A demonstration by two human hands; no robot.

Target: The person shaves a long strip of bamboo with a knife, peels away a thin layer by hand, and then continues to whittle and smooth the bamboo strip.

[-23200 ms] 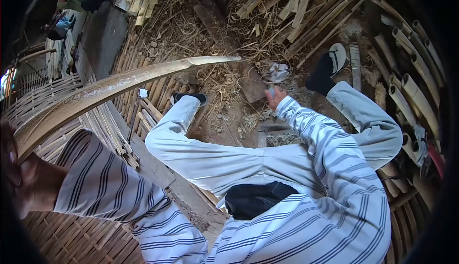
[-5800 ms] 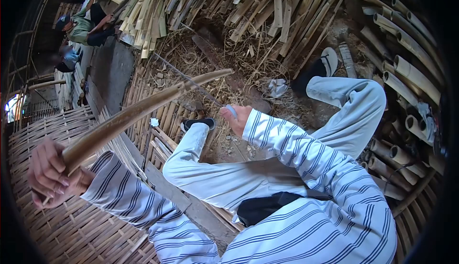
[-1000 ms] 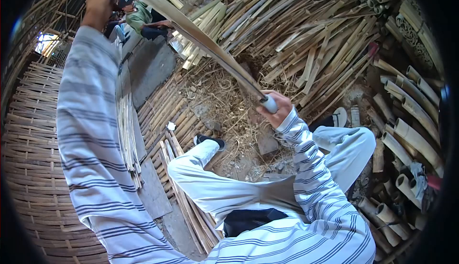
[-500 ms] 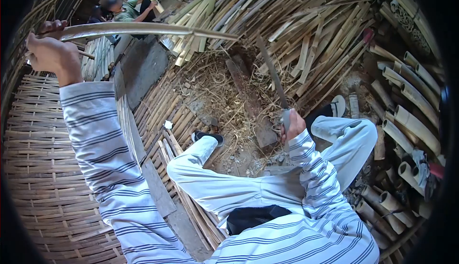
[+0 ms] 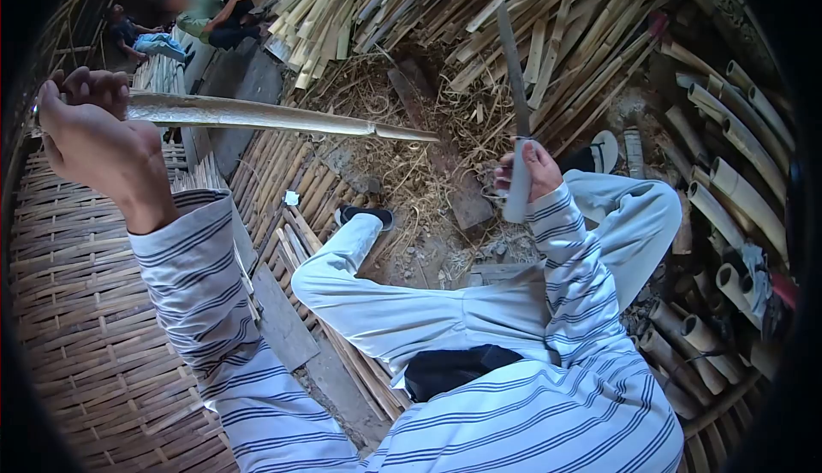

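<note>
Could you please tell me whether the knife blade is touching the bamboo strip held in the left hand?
Apart. The head view shows the knife upright in the right hand, with open ground between it and the bamboo strip.

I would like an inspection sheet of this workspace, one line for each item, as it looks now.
Surface: woven bamboo mat on the left; bare ground with dry shavings in the middle.
Job's things: long bamboo strip, held nearly level, its tip free; knife, blade pointing up, apart from the strip.
Clutter: split bamboo slats heaped behind; cut bamboo tubes stacked at the right; a sandal by the foot.
Grippers: left hand closed on the strip's end; right hand closed on the knife's pale handle.
Cables: nothing seen.
Surroundings: other people sit at the upper left, apart from the work.
</note>
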